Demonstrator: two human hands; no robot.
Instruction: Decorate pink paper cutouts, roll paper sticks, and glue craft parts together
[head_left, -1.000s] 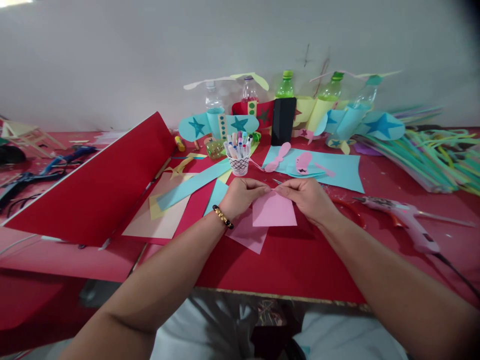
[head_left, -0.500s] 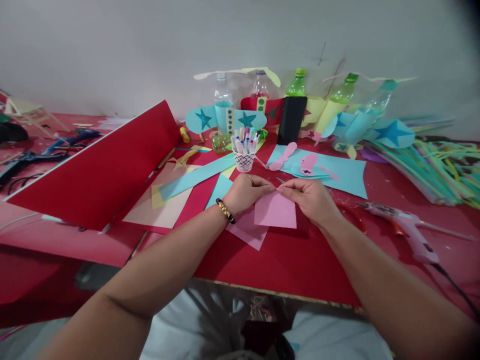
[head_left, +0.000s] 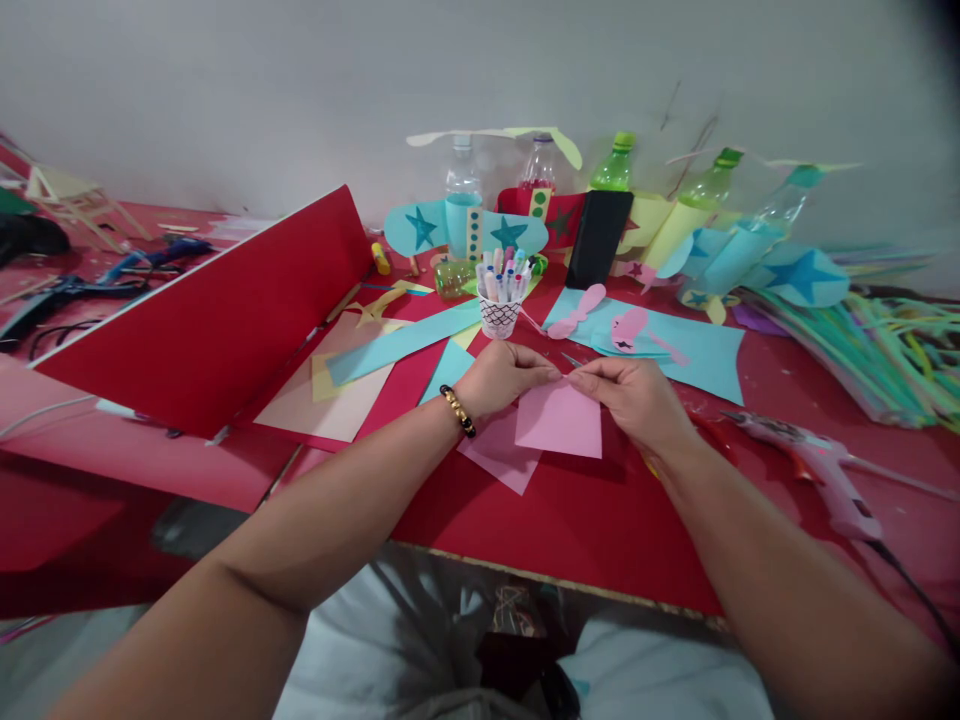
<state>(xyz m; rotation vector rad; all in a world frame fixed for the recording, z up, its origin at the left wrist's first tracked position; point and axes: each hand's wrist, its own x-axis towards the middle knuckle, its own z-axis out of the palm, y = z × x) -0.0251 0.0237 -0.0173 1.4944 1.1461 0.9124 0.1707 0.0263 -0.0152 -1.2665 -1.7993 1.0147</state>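
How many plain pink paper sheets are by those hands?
2: the upper sheet, held by the left hand and right hand; the lower sheet, partly covered, beneath it. More may be hidden.

The square pink paper sheet (head_left: 559,425) at centre is plain; the tapered white cup (head_left: 499,319) above bears black scalloped lines; the rounded light-blue paper wing (head_left: 791,275), upper right, carries a darker-blue star (head_left: 804,277).

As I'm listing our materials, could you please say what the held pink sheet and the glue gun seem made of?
The pink sheet: probably matte paper or card, flat with crisp edges and no shine.
The glue gun: likely smooth plastic, given its molded-looking pink body.
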